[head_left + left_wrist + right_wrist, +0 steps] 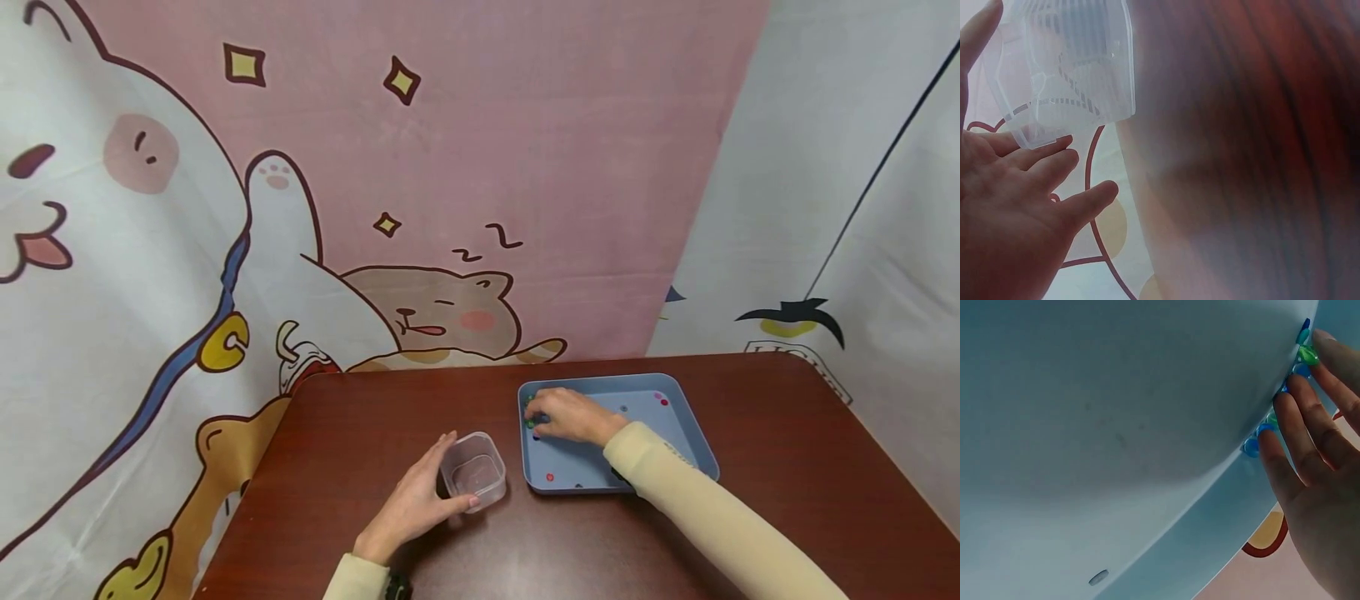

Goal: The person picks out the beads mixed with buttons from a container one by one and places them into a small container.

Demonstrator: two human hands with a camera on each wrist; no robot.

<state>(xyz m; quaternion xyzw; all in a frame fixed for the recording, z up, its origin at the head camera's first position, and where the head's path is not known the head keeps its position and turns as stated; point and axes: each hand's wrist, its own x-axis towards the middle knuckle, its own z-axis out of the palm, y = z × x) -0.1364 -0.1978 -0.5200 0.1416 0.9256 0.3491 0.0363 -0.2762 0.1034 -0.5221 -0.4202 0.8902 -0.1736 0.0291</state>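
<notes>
My left hand [412, 504] holds a clear plastic container [474, 472] upright on the table, thumb at its near side and fingers along its left side. In the left wrist view, the fingers [1054, 169] lie fairly straight beside the container [1079, 44]. Over the left end of a blue tray [607, 477] is my right hand [573, 414]. Its fingertips [1266, 439] touch a row of small glassy blue and green beads [1250, 447] along the tray's wall, the fingers only slightly bent.
Several more small pieces lie scattered in the tray, among them a red one [550, 477], another red one [664, 402] and a grey one [1099, 577]. The brown table [360, 417] meets a cartoon-printed cloth [585, 167] at its back edge.
</notes>
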